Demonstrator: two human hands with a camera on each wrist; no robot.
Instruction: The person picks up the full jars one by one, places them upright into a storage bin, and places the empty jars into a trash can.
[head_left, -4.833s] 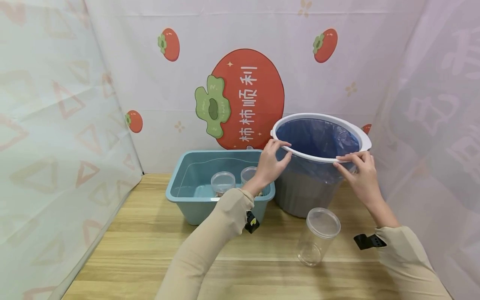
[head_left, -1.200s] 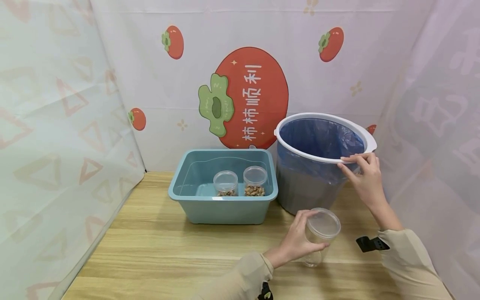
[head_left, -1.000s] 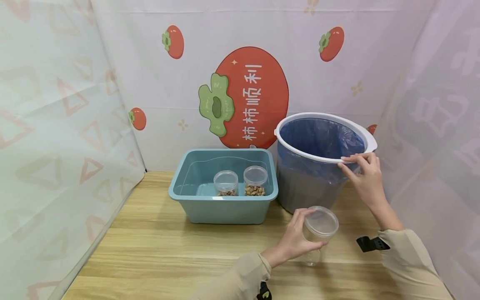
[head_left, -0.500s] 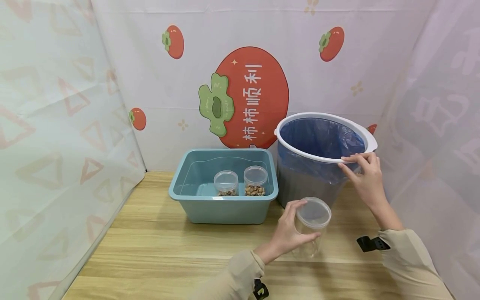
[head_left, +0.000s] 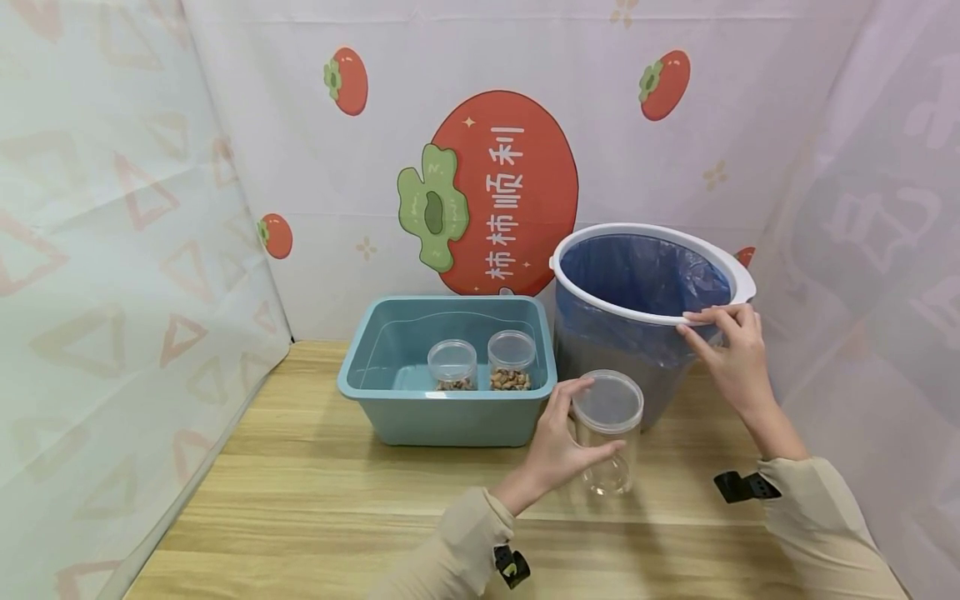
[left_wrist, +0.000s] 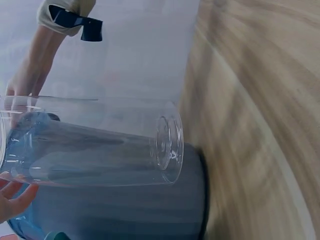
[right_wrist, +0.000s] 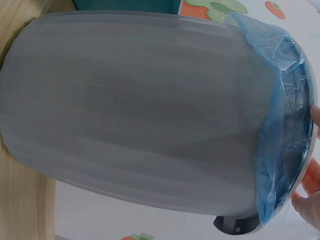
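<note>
My left hand (head_left: 560,446) grips a clear plastic jar (head_left: 609,442) near its lid, thumb on one side and fingers on the other. The jar looks empty and hangs above the table in the left wrist view, in front of the bin. With thumb and fingers, my right hand (head_left: 729,354) pinches the white rim (head_left: 637,315) of a grey trash bin (right_wrist: 135,110). A blue bag (right_wrist: 287,115) lines the bin and folds over its edge beneath the rim. In the right wrist view only fingertips (right_wrist: 312,180) show at the rim.
Left of the bin stands a teal plastic tub (head_left: 450,421). Inside it are two lidded clear jars, one (head_left: 452,362) and another (head_left: 512,358), with brown nut-like pieces. Printed cloth (head_left: 360,167) walls the wooden table (head_left: 337,517) at the back and sides.
My left hand has left the bin's rim, taken hold of the clear jar and carried it up and leftward. My right hand still pinches the rim.
</note>
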